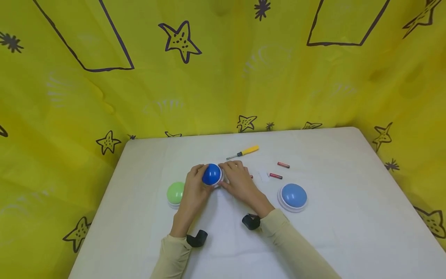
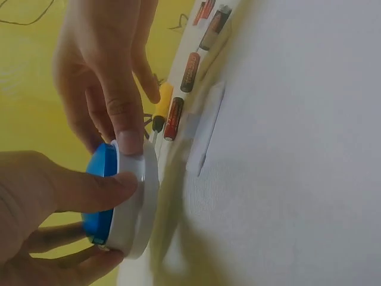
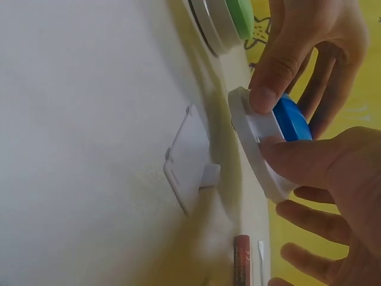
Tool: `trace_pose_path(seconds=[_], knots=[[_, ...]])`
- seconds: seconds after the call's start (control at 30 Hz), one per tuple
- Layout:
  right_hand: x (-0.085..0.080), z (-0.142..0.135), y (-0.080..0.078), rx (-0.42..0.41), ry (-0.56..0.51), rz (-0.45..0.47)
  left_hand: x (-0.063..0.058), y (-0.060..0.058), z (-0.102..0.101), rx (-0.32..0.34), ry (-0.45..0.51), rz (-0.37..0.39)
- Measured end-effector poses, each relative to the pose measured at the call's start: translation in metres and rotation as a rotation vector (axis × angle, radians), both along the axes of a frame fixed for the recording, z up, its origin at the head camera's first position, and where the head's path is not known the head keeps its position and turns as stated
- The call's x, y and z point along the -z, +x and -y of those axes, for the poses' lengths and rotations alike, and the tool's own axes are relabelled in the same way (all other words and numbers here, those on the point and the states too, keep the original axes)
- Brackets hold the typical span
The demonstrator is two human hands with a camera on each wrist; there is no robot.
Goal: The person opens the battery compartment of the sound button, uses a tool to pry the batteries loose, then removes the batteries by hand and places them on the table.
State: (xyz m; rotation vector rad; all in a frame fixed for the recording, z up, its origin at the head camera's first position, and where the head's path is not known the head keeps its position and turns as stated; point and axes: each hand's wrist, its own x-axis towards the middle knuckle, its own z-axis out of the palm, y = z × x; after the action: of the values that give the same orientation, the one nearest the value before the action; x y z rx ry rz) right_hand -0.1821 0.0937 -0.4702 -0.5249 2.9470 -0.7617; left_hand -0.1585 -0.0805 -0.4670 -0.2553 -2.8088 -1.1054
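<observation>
Both hands hold a round push button with a dark blue dome and a white base (image 1: 211, 174), raised a little over the white table. My left hand (image 1: 196, 186) grips its left side, thumb on the white base and fingers round the far side. From the right, my right hand (image 1: 239, 179) pinches the rim; its thumb lies on the base in the right wrist view, its other fingers partly spread. The dome tilts away from both wrist cameras. A thin white plastic cover (image 3: 189, 149) with small tabs lies on the table close by.
A green-domed button (image 1: 175, 192) stands left, partly behind the left forearm, and a light-blue one (image 1: 294, 195) at right. Several red-and-black batteries (image 1: 276, 176) lie right of the hands. A yellow-handled screwdriver (image 1: 249, 150) lies behind them. Yellow patterned cloth (image 1: 216, 85) surrounds the table.
</observation>
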Motion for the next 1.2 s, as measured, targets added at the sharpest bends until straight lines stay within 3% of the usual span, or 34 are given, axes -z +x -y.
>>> trace_pose_path(seconds=[0.17,0.37,0.57,0.8,1.0,1.2], knots=[[0.004,0.005,-0.004,-0.002,0.065,-0.008,0.005,-0.002,-0.002,-0.039,0.001,0.0],[0.004,0.008,-0.006,-0.005,0.111,-0.002,0.006,-0.004,0.0,-0.033,-0.017,-0.023],[0.002,0.013,-0.01,-0.041,0.12,0.024,0.004,-0.006,0.005,-0.023,-0.049,0.018],[-0.003,0.007,-0.025,-0.096,0.21,0.026,-0.002,-0.02,0.009,0.038,-0.144,0.091],[-0.022,-0.015,-0.039,-0.194,0.244,0.07,-0.022,-0.032,0.021,0.127,-0.297,0.115],[-0.056,-0.077,-0.051,-0.245,0.175,0.222,-0.054,-0.046,0.047,0.207,-0.329,0.183]])
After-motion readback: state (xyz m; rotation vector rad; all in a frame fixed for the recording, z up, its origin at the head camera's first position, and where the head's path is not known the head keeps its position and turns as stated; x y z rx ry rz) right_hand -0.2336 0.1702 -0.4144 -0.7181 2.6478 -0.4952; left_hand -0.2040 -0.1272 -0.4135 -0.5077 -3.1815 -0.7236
